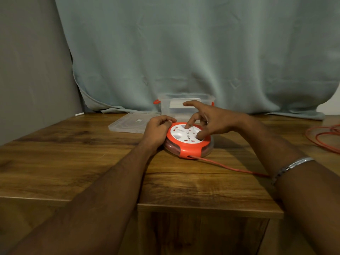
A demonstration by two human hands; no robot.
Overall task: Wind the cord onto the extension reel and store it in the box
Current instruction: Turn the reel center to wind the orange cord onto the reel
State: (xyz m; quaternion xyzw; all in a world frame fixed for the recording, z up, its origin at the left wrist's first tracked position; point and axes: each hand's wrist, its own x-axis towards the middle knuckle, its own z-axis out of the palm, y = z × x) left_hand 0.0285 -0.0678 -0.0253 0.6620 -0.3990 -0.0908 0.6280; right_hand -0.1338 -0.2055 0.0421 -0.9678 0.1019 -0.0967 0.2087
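Observation:
A round orange extension reel (189,150) with a white socket face lies flat on the wooden table (73,159). My left hand (158,129) grips its left rim. My right hand (207,120) rests on the white face, thumb and a finger pressed into it, the other fingers spread. An orange cord (230,167) leaves the reel's front slot and runs right under my right forearm. More of it lies in loose loops (323,137) at the table's right edge. The clear plastic box (165,107) with orange latches stands open just behind the reel.
The box's clear lid (128,124) lies flat on the table to the left of the box. A grey-green curtain (184,52) hangs behind the table. A small white object (79,114) lies at the table's far left corner. The table's front edge steps down near me.

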